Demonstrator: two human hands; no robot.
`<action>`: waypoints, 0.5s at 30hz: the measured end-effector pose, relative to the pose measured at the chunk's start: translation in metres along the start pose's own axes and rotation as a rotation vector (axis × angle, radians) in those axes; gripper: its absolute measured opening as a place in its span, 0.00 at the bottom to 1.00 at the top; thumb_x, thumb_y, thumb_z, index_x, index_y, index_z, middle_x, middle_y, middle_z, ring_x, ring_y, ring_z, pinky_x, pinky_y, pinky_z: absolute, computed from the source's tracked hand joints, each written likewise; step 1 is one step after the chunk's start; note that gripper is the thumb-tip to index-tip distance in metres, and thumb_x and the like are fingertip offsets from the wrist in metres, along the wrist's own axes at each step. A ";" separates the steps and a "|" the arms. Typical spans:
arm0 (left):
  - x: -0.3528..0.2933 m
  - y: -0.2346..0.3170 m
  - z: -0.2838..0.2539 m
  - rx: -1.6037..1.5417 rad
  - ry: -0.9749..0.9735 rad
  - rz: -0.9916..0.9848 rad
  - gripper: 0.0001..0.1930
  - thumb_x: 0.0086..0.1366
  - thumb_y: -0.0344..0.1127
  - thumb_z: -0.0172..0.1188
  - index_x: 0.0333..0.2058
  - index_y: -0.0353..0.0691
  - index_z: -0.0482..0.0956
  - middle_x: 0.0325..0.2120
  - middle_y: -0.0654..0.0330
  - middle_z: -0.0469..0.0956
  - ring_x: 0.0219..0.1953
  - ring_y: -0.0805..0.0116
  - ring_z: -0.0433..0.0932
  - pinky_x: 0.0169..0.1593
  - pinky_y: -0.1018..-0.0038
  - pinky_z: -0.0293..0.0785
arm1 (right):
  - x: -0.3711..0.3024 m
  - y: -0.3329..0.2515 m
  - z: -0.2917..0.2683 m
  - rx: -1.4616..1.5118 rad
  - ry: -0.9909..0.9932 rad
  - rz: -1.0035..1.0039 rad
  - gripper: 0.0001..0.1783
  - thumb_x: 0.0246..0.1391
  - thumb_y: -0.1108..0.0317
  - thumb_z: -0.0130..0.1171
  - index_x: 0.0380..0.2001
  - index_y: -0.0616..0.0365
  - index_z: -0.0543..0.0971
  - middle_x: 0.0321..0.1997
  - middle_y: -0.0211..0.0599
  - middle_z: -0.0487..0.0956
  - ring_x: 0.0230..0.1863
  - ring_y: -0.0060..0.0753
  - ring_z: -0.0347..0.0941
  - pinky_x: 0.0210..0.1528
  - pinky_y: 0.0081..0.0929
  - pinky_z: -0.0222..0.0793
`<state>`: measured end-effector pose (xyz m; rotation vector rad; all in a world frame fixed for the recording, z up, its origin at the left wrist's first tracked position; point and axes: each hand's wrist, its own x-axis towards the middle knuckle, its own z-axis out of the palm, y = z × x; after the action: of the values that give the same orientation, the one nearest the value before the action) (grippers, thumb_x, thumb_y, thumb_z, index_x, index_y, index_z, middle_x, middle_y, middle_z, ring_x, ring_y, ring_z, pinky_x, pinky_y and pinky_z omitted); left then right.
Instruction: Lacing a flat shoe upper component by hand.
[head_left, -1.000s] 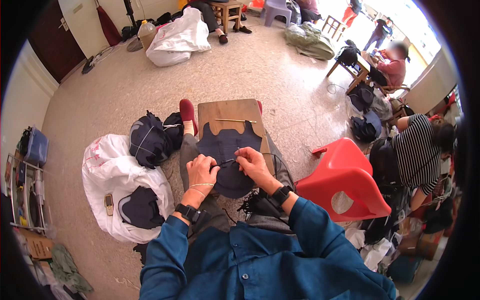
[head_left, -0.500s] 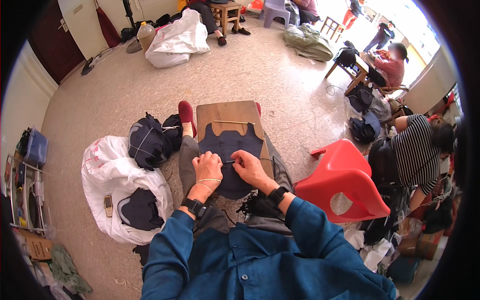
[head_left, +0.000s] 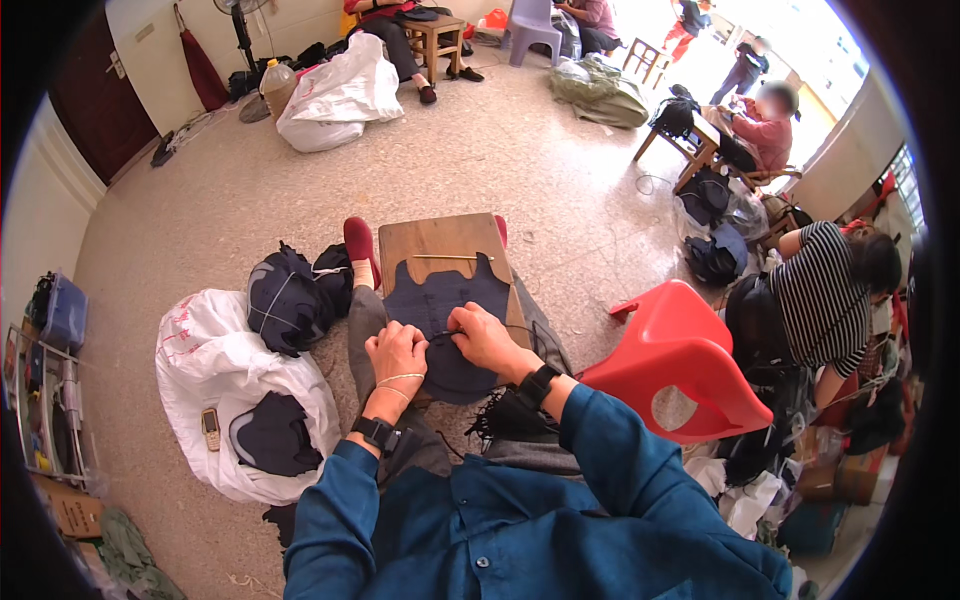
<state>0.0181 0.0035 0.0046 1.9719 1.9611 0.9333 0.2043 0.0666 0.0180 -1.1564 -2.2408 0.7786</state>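
Your 2 hands meet on the dark blue fabric piece (head_left: 440, 320) at the wooden board's (head_left: 440, 240) near edge: left hand (head_left: 397, 352) pinning it, right hand (head_left: 483, 338) pinching, piece lengthwise away.

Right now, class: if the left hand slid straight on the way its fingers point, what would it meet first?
Probably more of the dark fabric it rests on, then the wooden board beneath; the left hand points up the lap, though depth is unclear.

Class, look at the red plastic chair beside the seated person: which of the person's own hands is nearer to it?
Right. The right hand rests on the dark fabric piece, on the side toward the red plastic chair. The left hand lies farther away, on the fabric's opposite side.
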 end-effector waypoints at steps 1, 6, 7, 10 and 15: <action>0.002 0.001 0.003 0.078 0.054 0.057 0.05 0.56 0.34 0.68 0.27 0.46 0.79 0.30 0.62 0.74 0.37 0.58 0.76 0.49 0.62 0.62 | 0.001 0.000 0.000 -0.003 -0.001 0.000 0.08 0.50 0.74 0.64 0.35 0.60 0.78 0.37 0.46 0.76 0.42 0.54 0.76 0.46 0.43 0.73; 0.010 -0.004 0.023 0.093 0.072 0.145 0.05 0.55 0.33 0.67 0.27 0.45 0.78 0.28 0.60 0.73 0.37 0.54 0.76 0.44 0.58 0.66 | 0.011 -0.008 -0.007 -0.182 -0.043 -0.006 0.08 0.48 0.71 0.64 0.33 0.57 0.78 0.37 0.44 0.78 0.41 0.53 0.79 0.42 0.45 0.77; 0.012 -0.011 0.024 0.070 0.105 0.162 0.05 0.54 0.33 0.67 0.27 0.45 0.78 0.28 0.59 0.73 0.37 0.53 0.76 0.43 0.57 0.67 | 0.017 -0.009 0.000 -0.236 -0.072 -0.065 0.07 0.48 0.70 0.64 0.32 0.56 0.79 0.37 0.44 0.78 0.41 0.53 0.79 0.40 0.46 0.77; 0.013 -0.015 0.018 -0.215 0.044 0.119 0.10 0.49 0.29 0.71 0.29 0.41 0.78 0.28 0.56 0.74 0.31 0.50 0.77 0.38 0.57 0.73 | 0.024 0.000 0.010 -0.305 -0.081 -0.145 0.05 0.49 0.70 0.62 0.30 0.56 0.79 0.37 0.45 0.78 0.41 0.52 0.80 0.37 0.46 0.78; 0.012 -0.003 0.000 -0.289 -0.094 -0.018 0.13 0.49 0.27 0.72 0.34 0.39 0.79 0.32 0.55 0.74 0.31 0.54 0.77 0.39 0.61 0.74 | 0.035 -0.001 0.003 -0.243 -0.248 -0.124 0.06 0.49 0.71 0.61 0.32 0.58 0.81 0.40 0.47 0.79 0.42 0.53 0.80 0.41 0.45 0.78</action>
<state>0.0141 0.0156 0.0065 1.7981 1.6835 1.0329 0.1838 0.0951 0.0225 -1.0625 -2.6453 0.6426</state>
